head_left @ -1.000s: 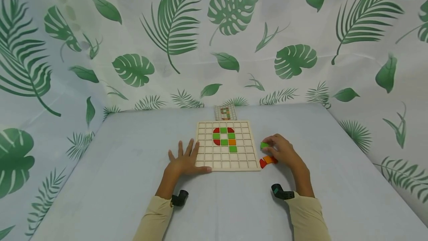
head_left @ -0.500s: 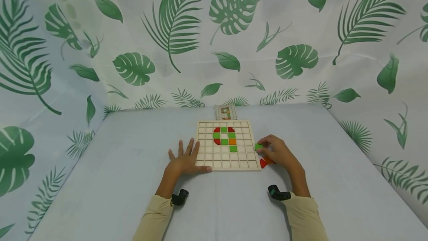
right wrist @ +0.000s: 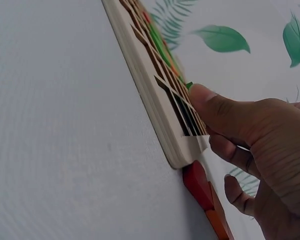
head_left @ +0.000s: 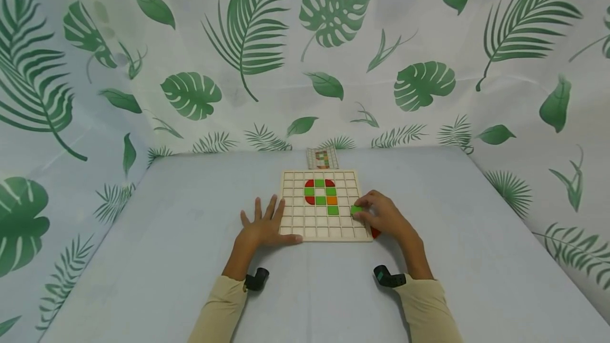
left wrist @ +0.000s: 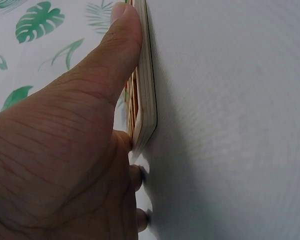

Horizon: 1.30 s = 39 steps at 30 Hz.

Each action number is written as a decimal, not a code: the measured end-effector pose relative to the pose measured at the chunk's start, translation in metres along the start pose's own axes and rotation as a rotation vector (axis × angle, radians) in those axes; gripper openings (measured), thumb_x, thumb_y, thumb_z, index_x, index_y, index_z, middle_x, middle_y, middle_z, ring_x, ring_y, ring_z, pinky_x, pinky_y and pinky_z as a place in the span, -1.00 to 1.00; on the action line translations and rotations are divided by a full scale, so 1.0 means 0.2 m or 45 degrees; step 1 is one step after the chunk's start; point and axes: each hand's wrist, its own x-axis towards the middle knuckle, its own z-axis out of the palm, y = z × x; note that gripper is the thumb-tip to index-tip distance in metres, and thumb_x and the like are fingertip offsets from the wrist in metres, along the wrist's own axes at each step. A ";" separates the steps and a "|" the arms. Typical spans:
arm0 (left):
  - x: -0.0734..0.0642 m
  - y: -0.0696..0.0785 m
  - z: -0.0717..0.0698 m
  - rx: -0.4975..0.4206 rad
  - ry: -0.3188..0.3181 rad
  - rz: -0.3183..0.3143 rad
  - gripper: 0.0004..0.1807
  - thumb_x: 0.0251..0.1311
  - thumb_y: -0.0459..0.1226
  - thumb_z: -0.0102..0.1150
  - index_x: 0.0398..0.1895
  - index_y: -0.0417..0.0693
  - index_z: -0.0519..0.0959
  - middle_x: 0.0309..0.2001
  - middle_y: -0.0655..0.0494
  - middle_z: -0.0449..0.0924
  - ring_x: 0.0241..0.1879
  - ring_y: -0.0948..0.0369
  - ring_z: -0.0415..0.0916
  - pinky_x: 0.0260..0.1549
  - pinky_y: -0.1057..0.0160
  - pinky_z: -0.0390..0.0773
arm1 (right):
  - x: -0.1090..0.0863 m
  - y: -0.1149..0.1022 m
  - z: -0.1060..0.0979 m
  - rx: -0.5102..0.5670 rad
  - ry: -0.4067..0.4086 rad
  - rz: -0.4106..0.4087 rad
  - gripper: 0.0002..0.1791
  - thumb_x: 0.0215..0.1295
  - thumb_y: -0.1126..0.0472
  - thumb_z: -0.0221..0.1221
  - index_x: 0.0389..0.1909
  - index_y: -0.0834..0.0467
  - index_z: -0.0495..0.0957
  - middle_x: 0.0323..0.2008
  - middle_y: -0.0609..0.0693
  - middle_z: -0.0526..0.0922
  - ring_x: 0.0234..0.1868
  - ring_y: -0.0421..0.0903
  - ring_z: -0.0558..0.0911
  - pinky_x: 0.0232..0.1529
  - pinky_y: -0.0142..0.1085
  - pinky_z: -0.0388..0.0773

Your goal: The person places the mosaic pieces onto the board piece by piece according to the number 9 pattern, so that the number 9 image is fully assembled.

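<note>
A wooden grid board (head_left: 314, 221) lies flat on the table, with red, green and orange tiles set in several of its cells. My left hand (head_left: 262, 231) rests spread at the board's near left corner, its thumb (left wrist: 115, 55) along the near edge in the left wrist view. Between thumb and fingertips my right hand (head_left: 388, 218) pinches a green tile (head_left: 355, 209) over the right columns of the board. Only a sliver of that tile shows in the right wrist view, behind the thumb (right wrist: 215, 105).
A small pattern card (head_left: 322, 159) lies behind the board. A red piece (right wrist: 197, 185) and an orange piece (right wrist: 217, 220) lie by the board's near right corner, partly hidden under my right hand in the head view. Leaf-print cloth (head_left: 281, 41) surrounds the table.
My right hand has moved left with the green tile, from beside the board to over its right columns. It now covers more of the loose pieces. My left hand has stayed in place.
</note>
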 end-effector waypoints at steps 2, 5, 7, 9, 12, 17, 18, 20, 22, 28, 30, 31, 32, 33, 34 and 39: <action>0.01 -0.01 0.01 0.007 -0.005 -0.002 0.21 0.02 0.40 0.14 0.59 0.07 -0.17 0.60 0.00 -0.38 0.53 -0.25 -0.53 0.30 -0.50 -0.30 | 0.00 -0.01 0.01 -0.002 -0.001 -0.032 -0.72 0.14 0.20 0.39 -0.16 0.24 0.66 -0.22 0.05 0.60 -0.15 -0.04 0.57 -0.05 -0.08 0.54; 0.05 -0.04 0.04 0.011 -0.003 -0.002 0.24 -0.01 0.43 0.13 0.59 0.12 -0.22 0.60 0.04 -0.44 0.52 -0.23 -0.60 0.29 -0.50 -0.34 | 0.01 -0.01 0.02 -0.013 -0.006 -0.055 -0.71 0.13 0.19 0.40 -0.16 0.23 0.66 -0.23 0.03 0.60 -0.16 -0.08 0.56 -0.06 -0.11 0.54; 0.07 -0.05 0.05 0.006 -0.004 -0.006 0.25 -0.02 0.45 0.12 0.59 0.14 -0.24 0.60 0.06 -0.47 0.52 -0.21 -0.63 0.29 -0.50 -0.36 | 0.02 -0.02 0.03 -0.016 -0.013 -0.060 -0.72 0.13 0.18 0.40 -0.17 0.22 0.66 -0.24 0.02 0.60 -0.18 -0.09 0.56 -0.08 -0.12 0.53; 0.07 -0.04 0.05 0.008 -0.015 -0.014 0.25 -0.01 0.45 0.11 0.59 0.14 -0.25 0.60 0.06 -0.48 0.52 -0.20 -0.65 0.30 -0.49 -0.38 | 0.03 -0.03 0.04 -0.022 -0.023 -0.055 -0.72 0.14 0.16 0.40 -0.17 0.21 0.67 -0.23 0.02 0.60 -0.18 -0.09 0.55 -0.08 -0.14 0.53; 0.04 -0.02 0.01 0.009 -0.018 -0.017 0.23 0.01 0.42 0.12 0.59 0.09 -0.21 0.60 0.02 -0.43 0.53 -0.22 -0.59 0.30 -0.49 -0.34 | 0.03 -0.04 0.05 -0.023 -0.036 -0.072 -0.73 0.15 0.15 0.39 -0.19 0.22 0.68 -0.22 0.02 0.61 -0.18 -0.09 0.56 -0.09 -0.15 0.53; 0.02 -0.01 0.00 0.014 0.006 0.002 0.22 0.02 0.42 0.13 0.59 0.06 -0.16 0.60 -0.02 -0.36 0.53 -0.25 -0.51 0.29 -0.51 -0.27 | 0.04 -0.07 0.06 -0.015 -0.060 -0.121 -0.73 0.15 0.15 0.39 -0.18 0.22 0.68 -0.23 0.02 0.61 -0.20 -0.10 0.55 -0.12 -0.16 0.53; 0.02 -0.01 0.00 0.017 0.006 0.006 0.22 0.02 0.42 0.12 0.59 0.06 -0.16 0.60 -0.02 -0.36 0.53 -0.25 -0.51 0.28 -0.51 -0.27 | 0.04 -0.08 0.06 -0.007 -0.065 -0.120 -0.73 0.15 0.15 0.39 -0.17 0.21 0.68 -0.23 0.01 0.61 -0.19 -0.11 0.56 -0.12 -0.16 0.53; 0.02 -0.01 0.00 0.019 0.006 0.012 0.22 0.01 0.43 0.12 0.59 0.06 -0.16 0.60 -0.02 -0.36 0.53 -0.26 -0.51 0.28 -0.52 -0.26 | 0.04 -0.08 0.07 0.017 -0.072 -0.112 -0.73 0.15 0.16 0.39 -0.17 0.20 0.68 -0.23 0.00 0.61 -0.19 -0.11 0.56 -0.11 -0.17 0.53; 0.03 -0.02 0.01 0.024 0.002 0.011 0.22 0.01 0.43 0.11 0.59 0.07 -0.17 0.60 -0.01 -0.37 0.53 -0.26 -0.52 0.28 -0.52 -0.27 | 0.04 -0.08 0.08 0.032 -0.079 -0.118 -0.73 0.14 0.17 0.39 -0.17 0.20 0.68 -0.23 0.01 0.61 -0.18 -0.11 0.57 -0.11 -0.18 0.53; 0.03 -0.02 0.02 0.023 -0.015 -0.001 0.23 0.00 0.44 0.10 0.59 0.09 -0.20 0.60 0.00 -0.39 0.53 -0.25 -0.54 0.29 -0.51 -0.28 | 0.04 -0.09 0.10 0.037 -0.101 -0.152 -0.72 0.14 0.14 0.40 -0.16 0.19 0.67 -0.24 -0.01 0.61 -0.21 -0.14 0.55 -0.14 -0.22 0.52; 0.03 -0.02 0.02 0.020 -0.013 0.000 0.23 0.01 0.44 0.10 0.59 0.08 -0.20 0.60 0.00 -0.39 0.53 -0.25 -0.54 0.29 -0.51 -0.28 | 0.05 -0.09 0.11 0.022 -0.090 -0.163 -0.73 0.14 0.13 0.40 -0.17 0.16 0.67 -0.25 -0.04 0.60 -0.22 -0.17 0.54 -0.14 -0.23 0.51; 0.03 -0.02 0.01 0.016 -0.011 0.000 0.23 0.01 0.44 0.10 0.59 0.08 -0.19 0.60 0.00 -0.39 0.53 -0.25 -0.53 0.29 -0.51 -0.28 | 0.05 -0.09 0.11 0.015 -0.084 -0.172 -0.73 0.13 0.14 0.40 -0.18 0.15 0.67 -0.26 -0.04 0.60 -0.23 -0.17 0.54 -0.14 -0.23 0.51; 0.03 -0.02 0.01 0.018 -0.012 -0.002 0.23 0.01 0.44 0.10 0.59 0.08 -0.20 0.60 0.00 -0.39 0.53 -0.24 -0.54 0.29 -0.51 -0.28 | 0.05 -0.09 0.12 0.008 -0.076 -0.186 -0.73 0.13 0.14 0.41 -0.18 0.15 0.67 -0.26 -0.05 0.61 -0.23 -0.17 0.54 -0.14 -0.23 0.51; 0.03 -0.02 0.01 0.024 -0.015 -0.005 0.23 0.01 0.44 0.09 0.59 0.09 -0.21 0.60 0.01 -0.40 0.53 -0.24 -0.54 0.30 -0.50 -0.28 | 0.05 -0.09 0.12 0.004 -0.072 -0.199 -0.73 0.12 0.14 0.41 -0.18 0.15 0.68 -0.26 -0.05 0.61 -0.24 -0.17 0.55 -0.14 -0.23 0.52; 0.03 -0.02 0.01 0.025 -0.016 -0.008 0.23 0.01 0.44 0.09 0.59 0.09 -0.21 0.60 0.01 -0.41 0.53 -0.24 -0.54 0.30 -0.50 -0.29 | 0.05 -0.09 0.13 -0.006 -0.067 -0.212 -0.73 0.12 0.13 0.41 -0.19 0.15 0.68 -0.26 -0.05 0.61 -0.24 -0.18 0.54 -0.14 -0.23 0.51; 0.02 -0.01 0.01 0.033 -0.028 -0.005 0.22 0.03 0.44 0.09 0.59 0.08 -0.21 0.60 0.01 -0.41 0.53 -0.24 -0.55 0.30 -0.50 -0.29 | 0.05 -0.10 0.14 -0.049 -0.068 -0.220 -0.73 0.10 0.10 0.42 -0.20 0.11 0.69 -0.27 -0.09 0.61 -0.26 -0.20 0.53 -0.18 -0.27 0.50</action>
